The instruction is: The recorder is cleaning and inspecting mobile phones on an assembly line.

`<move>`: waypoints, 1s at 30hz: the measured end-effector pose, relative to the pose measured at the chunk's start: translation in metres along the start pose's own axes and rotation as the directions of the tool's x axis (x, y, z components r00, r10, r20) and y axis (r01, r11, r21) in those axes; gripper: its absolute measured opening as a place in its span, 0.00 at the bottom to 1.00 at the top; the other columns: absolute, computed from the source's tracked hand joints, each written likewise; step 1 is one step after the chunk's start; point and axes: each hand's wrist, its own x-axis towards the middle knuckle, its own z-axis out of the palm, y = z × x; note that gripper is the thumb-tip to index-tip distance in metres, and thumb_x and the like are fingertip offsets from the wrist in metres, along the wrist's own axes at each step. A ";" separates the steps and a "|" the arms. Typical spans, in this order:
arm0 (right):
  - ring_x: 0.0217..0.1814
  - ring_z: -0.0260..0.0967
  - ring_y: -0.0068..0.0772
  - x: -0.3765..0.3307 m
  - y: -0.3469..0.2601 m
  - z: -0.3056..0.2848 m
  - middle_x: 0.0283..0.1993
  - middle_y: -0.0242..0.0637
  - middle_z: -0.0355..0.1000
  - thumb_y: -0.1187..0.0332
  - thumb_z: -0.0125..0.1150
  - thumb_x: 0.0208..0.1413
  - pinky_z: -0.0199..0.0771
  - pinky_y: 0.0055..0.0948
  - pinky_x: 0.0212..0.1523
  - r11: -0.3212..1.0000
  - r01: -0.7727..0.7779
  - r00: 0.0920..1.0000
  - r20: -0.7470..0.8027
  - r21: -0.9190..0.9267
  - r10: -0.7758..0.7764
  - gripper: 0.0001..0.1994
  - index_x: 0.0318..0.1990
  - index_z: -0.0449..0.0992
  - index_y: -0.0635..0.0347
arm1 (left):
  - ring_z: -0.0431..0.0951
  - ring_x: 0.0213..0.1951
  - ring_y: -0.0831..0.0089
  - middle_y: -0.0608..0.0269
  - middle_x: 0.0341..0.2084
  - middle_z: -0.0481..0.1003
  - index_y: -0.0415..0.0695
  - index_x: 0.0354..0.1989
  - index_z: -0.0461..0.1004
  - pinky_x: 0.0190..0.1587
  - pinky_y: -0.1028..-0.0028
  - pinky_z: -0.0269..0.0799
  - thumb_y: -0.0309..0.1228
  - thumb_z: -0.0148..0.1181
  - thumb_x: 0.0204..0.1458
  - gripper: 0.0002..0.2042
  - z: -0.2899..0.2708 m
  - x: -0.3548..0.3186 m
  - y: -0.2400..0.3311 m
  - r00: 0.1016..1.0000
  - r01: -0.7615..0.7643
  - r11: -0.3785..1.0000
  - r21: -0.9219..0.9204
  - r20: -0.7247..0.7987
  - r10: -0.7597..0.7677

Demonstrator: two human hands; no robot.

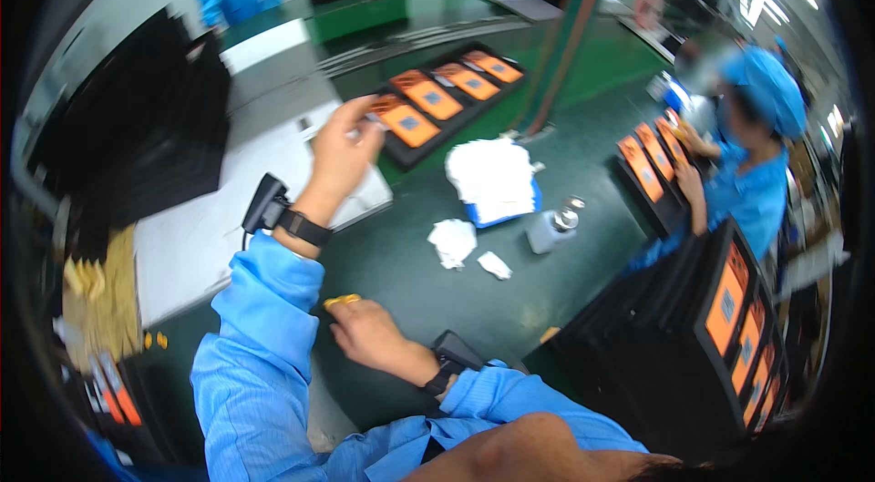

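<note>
My left hand (344, 154) reaches forward to the near left corner of a black tray (406, 157). Its fingers are bent together by the end of the closest orange-fronted flat piece (410, 125); whether they grip that piece or the tray rim is unclear. Several such pieces lie in a row in the tray. Lower down, my right hand (372, 336) hovers over or rests on the green tabletop (365, 268), fingers loosely apart and nothing visible in them. Yellow finger covers (343, 301) show at its fingertips. Both wrists wear dark bands with small boxes.
White wipes (490, 174) are heaped in a blue box, beside crumpled wipes (453, 242) and a pump bottle (552, 229). Stacked black trays stand left (137, 127) and right (638, 327). A green post (561, 45) rises behind. At right, a co-worker (752, 163) handles another tray.
</note>
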 end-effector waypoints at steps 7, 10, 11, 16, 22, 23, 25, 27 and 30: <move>0.44 0.75 0.47 0.000 -0.004 -0.005 0.44 0.48 0.75 0.67 0.59 0.58 0.75 0.44 0.47 0.973 0.226 0.974 -0.002 -0.053 -0.226 0.14 0.50 0.75 0.62 | 0.81 0.39 0.61 0.52 0.40 0.79 0.42 0.39 0.79 0.38 0.69 0.76 0.27 0.62 0.44 0.12 -0.065 -0.079 0.243 0.609 -0.669 0.665 0.332 -0.266 0.747; 0.43 0.75 0.48 0.008 0.001 -0.005 0.41 0.47 0.76 0.65 0.60 0.57 0.75 0.43 0.45 0.981 0.181 0.983 0.045 -0.077 -0.178 0.13 0.48 0.77 0.60 | 0.79 0.41 0.60 0.53 0.42 0.78 0.42 0.40 0.79 0.41 0.67 0.74 0.29 0.61 0.45 0.12 -0.081 -0.116 0.282 0.754 -0.506 0.794 0.335 -0.275 0.597; 0.42 0.75 0.48 0.012 0.000 -0.002 0.41 0.46 0.76 0.65 0.60 0.57 0.75 0.43 0.44 0.980 0.182 0.982 0.063 -0.077 -0.177 0.13 0.47 0.77 0.59 | 0.79 0.42 0.60 0.54 0.42 0.78 0.43 0.41 0.79 0.42 0.67 0.73 0.30 0.61 0.46 0.13 -0.086 -0.129 0.288 0.792 -0.451 0.818 0.356 -0.263 0.551; 0.41 0.76 0.50 0.011 0.014 -0.014 0.37 0.44 0.79 0.63 0.61 0.55 0.76 0.42 0.40 0.984 0.092 0.995 0.059 -0.153 -0.083 0.11 0.43 0.80 0.56 | 0.77 0.45 0.59 0.55 0.45 0.77 0.44 0.43 0.78 0.46 0.63 0.70 0.33 0.60 0.48 0.14 -0.106 -0.170 0.303 0.861 -0.340 0.859 0.383 -0.241 0.449; 0.37 0.73 0.53 0.007 0.004 0.013 0.34 0.48 0.74 0.72 0.59 0.54 0.73 0.46 0.39 0.994 0.077 0.990 -0.115 -0.078 -0.086 0.08 0.42 0.77 0.60 | 0.75 0.50 0.58 0.57 0.49 0.76 0.45 0.46 0.78 0.51 0.59 0.66 0.36 0.58 0.51 0.15 -0.138 -0.223 0.309 0.880 -0.246 0.847 0.471 -0.258 0.399; 0.37 0.73 0.53 0.003 0.004 0.012 0.34 0.48 0.74 0.72 0.59 0.54 0.73 0.46 0.39 0.991 0.087 0.988 -0.116 -0.099 -0.098 0.08 0.42 0.77 0.60 | 0.75 0.50 0.58 0.57 0.50 0.76 0.45 0.47 0.77 0.52 0.58 0.66 0.37 0.58 0.52 0.15 -0.139 -0.225 0.307 0.883 -0.248 0.854 0.458 -0.256 0.394; 0.38 0.74 0.53 0.000 0.008 0.016 0.35 0.48 0.75 0.73 0.59 0.53 0.75 0.45 0.41 0.976 0.143 0.978 -0.125 -0.165 -0.164 0.09 0.42 0.78 0.59 | 0.74 0.52 0.57 0.57 0.51 0.75 0.45 0.48 0.77 0.54 0.57 0.64 0.38 0.58 0.53 0.16 -0.137 -0.234 0.307 0.888 -0.212 0.846 0.490 -0.265 0.376; 0.40 0.74 0.54 0.000 0.038 0.018 0.37 0.48 0.75 0.73 0.58 0.53 0.76 0.44 0.43 0.984 0.150 0.967 -0.193 -0.095 -0.166 0.10 0.43 0.79 0.58 | 0.73 0.53 0.57 0.58 0.52 0.75 0.46 0.49 0.77 0.56 0.55 0.63 0.39 0.57 0.54 0.16 -0.123 -0.221 0.288 0.899 -0.228 0.857 0.462 -0.238 0.367; 0.26 0.69 0.37 0.005 0.027 -0.006 0.26 0.41 0.69 0.77 0.60 0.51 0.71 0.34 0.30 0.964 0.159 0.956 -0.210 -0.214 -0.204 0.11 0.43 0.79 0.59 | 0.72 0.56 0.56 0.59 0.54 0.74 0.46 0.50 0.77 0.58 0.53 0.61 0.41 0.56 0.56 0.17 -0.119 -0.232 0.320 0.909 -0.204 0.878 0.433 -0.250 0.334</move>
